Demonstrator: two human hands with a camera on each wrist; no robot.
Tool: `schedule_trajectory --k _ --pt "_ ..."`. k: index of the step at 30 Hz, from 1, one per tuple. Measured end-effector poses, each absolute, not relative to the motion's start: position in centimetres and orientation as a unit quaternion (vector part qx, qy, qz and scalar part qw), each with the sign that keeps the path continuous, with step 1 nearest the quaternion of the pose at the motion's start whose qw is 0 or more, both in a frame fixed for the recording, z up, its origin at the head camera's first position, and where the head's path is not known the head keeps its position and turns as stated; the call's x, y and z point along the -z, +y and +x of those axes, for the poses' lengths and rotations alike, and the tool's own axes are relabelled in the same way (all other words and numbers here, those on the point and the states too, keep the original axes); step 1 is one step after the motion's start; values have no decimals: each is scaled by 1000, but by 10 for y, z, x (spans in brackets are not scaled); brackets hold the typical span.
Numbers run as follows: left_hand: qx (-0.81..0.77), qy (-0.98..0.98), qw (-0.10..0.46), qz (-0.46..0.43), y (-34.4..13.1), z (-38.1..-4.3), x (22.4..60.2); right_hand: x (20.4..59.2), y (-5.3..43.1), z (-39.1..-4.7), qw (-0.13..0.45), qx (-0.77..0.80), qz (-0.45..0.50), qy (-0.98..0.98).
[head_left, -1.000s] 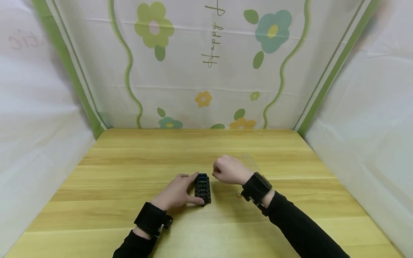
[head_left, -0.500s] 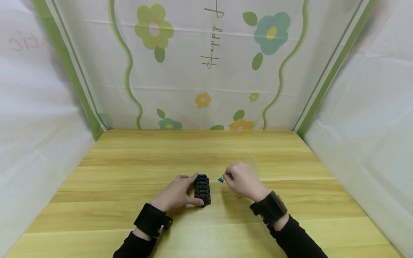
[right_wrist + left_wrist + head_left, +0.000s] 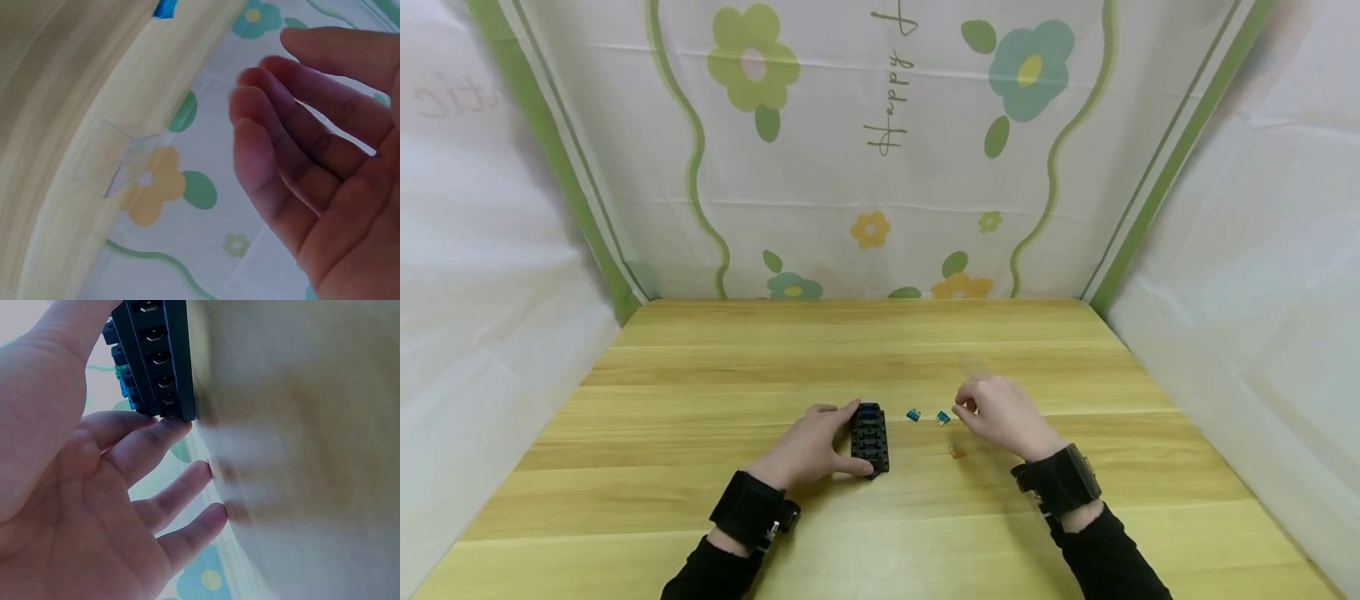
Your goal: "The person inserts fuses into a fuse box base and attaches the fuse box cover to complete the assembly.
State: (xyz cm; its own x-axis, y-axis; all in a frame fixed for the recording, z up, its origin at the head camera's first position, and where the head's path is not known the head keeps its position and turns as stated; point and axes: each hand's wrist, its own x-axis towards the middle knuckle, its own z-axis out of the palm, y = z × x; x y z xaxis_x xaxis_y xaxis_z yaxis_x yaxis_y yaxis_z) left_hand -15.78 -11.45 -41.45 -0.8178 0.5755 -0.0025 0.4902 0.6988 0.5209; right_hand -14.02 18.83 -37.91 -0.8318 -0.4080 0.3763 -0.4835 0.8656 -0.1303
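Observation:
My left hand (image 3: 808, 446) grips a black fuse block (image 3: 869, 437) on the table, thumb at its near end and index finger at its far end. In the left wrist view, a row of metal-lined holes runs along the block (image 3: 159, 357), with green and blue bits on its top side. Right of the block lie two small blue blade fuses, a left one (image 3: 913, 414) and a right one (image 3: 942, 417). My right hand (image 3: 1000, 414) hovers just beside the right fuse. Its fingers are loosely bent and hold nothing, as the right wrist view shows.
An orange blade fuse (image 3: 957, 451) lies nearer to me, below the blue ones. A clear plastic box (image 3: 115, 156) stands behind my right hand, partly hidden by it in the head view. A flowered cloth (image 3: 880, 167) rises at the table's back edge.
My right hand has moved away to the right from beside the block. Two blue fuses now show on the table where none showed a second ago. My left hand stays on the block.

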Motion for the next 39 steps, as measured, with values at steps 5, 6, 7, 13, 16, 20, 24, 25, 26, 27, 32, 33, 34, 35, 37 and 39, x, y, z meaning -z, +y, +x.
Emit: schedule_trajectory --k 5,6,7,13,16,20,24,25,26,27,32,33,34,35,37,39 --pt "-253 920 79 289 -114 -159 416 385 191 -146 154 -102 233 -955" --pt "-254 920 79 289 -114 -159 416 386 191 -147 150 -101 230 -956" --pt "-253 920 79 289 -114 -159 416 387 191 -149 146 -100 226 -958" --pt "-252 920 79 288 -113 -158 416 391 186 -157 124 -102 210 -965" --pt "-253 920 81 289 -112 -158 415 395 185 -160 119 -101 209 -965" --pt "-254 919 83 291 -113 -158 414 399 183 -163 126 -97 212 -964" --pt "-257 918 84 291 -114 -158 414 403 182 -165 135 -86 206 -965" --pt "-256 918 85 291 -114 -158 414 404 182 -166 136 -86 203 -966" --pt "-256 918 85 292 -114 -158 414 405 182 -166 137 -84 200 -967" --pt "-255 918 86 291 -114 -158 414 405 182 -166 139 -83 197 -967" --pt "-255 919 85 289 -113 -157 415 405 181 -165 141 -85 187 -969" --pt "-255 919 86 289 -113 -157 415 405 181 -165 141 -84 185 -969" --pt "-255 919 85 289 -113 -158 415 405 181 -164 139 -82 183 -970" --pt "-256 919 85 289 -113 -158 415 405 181 -164 139 -80 181 -970" --pt "-255 919 84 289 -113 -158 415 404 181 -163 135 -75 176 -972" --pt "-253 919 83 289 -113 -158 415 404 181 -163 137 -72 171 -973"
